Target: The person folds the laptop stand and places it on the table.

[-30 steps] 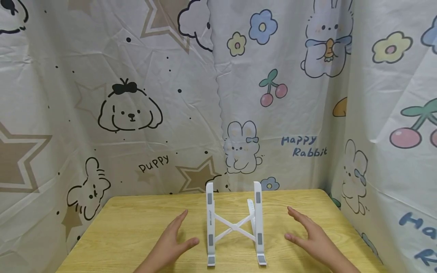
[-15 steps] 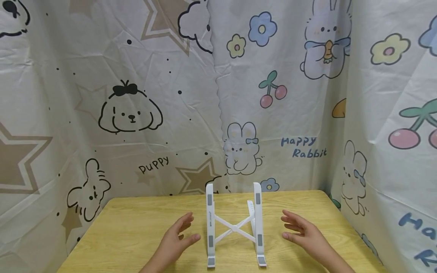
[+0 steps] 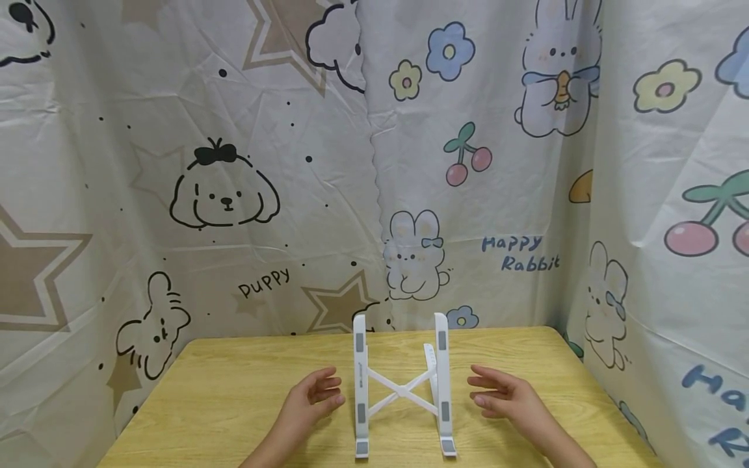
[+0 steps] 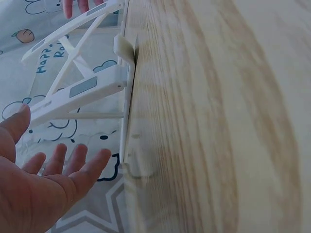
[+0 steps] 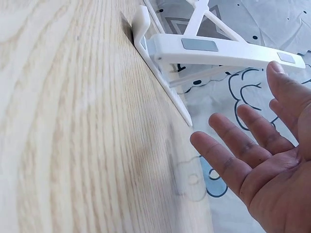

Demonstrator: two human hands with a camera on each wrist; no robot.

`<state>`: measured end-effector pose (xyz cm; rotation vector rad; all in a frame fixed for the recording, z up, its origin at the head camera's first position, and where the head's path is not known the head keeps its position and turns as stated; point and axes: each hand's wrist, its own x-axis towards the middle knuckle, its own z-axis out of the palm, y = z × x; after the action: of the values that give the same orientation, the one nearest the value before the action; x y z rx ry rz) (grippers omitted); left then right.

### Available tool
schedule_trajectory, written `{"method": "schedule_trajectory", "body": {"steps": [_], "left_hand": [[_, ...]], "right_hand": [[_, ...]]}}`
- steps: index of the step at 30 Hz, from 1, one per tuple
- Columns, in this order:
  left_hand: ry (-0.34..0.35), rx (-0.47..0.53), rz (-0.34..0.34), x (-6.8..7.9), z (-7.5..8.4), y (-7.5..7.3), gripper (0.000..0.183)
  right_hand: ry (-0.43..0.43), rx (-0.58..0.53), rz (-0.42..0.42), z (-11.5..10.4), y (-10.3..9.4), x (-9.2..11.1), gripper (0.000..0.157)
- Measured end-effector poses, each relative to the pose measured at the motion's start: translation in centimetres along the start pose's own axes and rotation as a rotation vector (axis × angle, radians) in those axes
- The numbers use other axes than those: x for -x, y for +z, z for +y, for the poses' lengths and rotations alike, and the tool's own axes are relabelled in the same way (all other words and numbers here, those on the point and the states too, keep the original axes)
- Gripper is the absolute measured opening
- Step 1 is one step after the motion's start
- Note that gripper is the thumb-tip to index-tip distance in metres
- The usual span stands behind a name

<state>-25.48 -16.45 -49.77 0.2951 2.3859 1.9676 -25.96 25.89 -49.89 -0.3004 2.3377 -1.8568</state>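
A white folding laptop stand [image 3: 404, 390] stands on the table, its two padded side arms joined by crossed struts. To its left, my left hand [image 3: 313, 396] hovers with relaxed, slightly bent fingers, a small gap from the stand. On the opposite side my right hand [image 3: 506, 393] is held much the same way, also apart from it. In the left wrist view, the left palm [image 4: 43, 194] faces up beside the near arm of the stand [image 4: 87, 92]. The right wrist view has the right fingers [image 5: 228, 167] spread below the stand's arm [image 5: 228, 51]. Neither hand holds anything.
The light wood table [image 3: 234, 377] carries the stand near its middle. Behind and along both sides hangs a cream curtain [image 3: 328, 227] printed with puppies, rabbits, flowers and stars, which meets the table's back edge.
Both hands have come inward toward the stand, the right one more clearly. Their fingers have bent a little from a straighter pose. The stand keeps its place.
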Motion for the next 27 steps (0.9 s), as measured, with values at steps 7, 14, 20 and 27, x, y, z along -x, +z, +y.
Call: {"method": "schedule_trajectory", "body": {"steps": [7, 14, 20, 27], "left_hand": [[-0.03, 0.07, -0.017, -0.6, -0.2, 0.6, 0.064], [-0.052, 0.095, -0.024, -1.1, -0.5, 1.3, 0.058], [-0.074, 0.145, -0.033, -1.4, -0.5, 1.8, 0.055], [-0.075, 0.189, -0.036, -1.8, -0.7, 2.5, 0.045]], "right_hand": [[-0.01, -0.017, -0.01, 0.0, 0.9, -0.7, 0.067], [0.005, -0.028, -0.013, -0.1, 1.8, -1.2, 0.066], [0.003, -0.035, -0.003, 0.0, 2.3, -1.6, 0.065], [0.036, -0.09, -0.003, 0.2, 2.9, -2.1, 0.046]]}}
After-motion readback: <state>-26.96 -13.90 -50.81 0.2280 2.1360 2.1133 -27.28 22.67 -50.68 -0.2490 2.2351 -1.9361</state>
